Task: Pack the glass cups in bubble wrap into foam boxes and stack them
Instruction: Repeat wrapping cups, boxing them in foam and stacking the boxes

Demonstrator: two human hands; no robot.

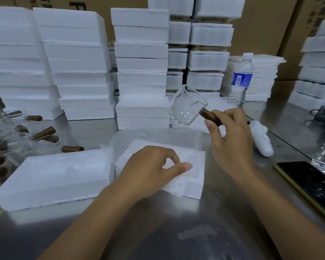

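A steel table [176, 231] is seen, and at its middle an open foam box [197, 190] is set; every place below is given from that box. Behind the box, brown cartons [261, 25] are stood as a wall, and in front of them stacks of closed foam boxes [79, 62] are piled, the nearest stack just behind the box. Just beside the box's left side, a second foam half [54, 177] is laid flat.

The box is lined with a sheet of bubble wrap [154, 137], which is spread over its hollow and past its far edge. The left hand [152, 166] is rested on the wrap inside the box, fingers loosely curled, thumb stretched out, a gap left between thumb and forefinger.

Above the box's far right corner, the right hand [231, 139] is raised. Its fingers are curled round the brown wooden handle [209, 115] of 1 glass cup [186, 107], which is held tilted in the air, clear of the wrap.

To the right of the box, a dark phone [311, 188] is laid flat. Behind and right of the box, a water bottle [241, 79] is stood upright, and nearer on that side a white handheld device [263, 139] is laid down. Well left of the box, more cups [17, 139] with brown handles are heaped.
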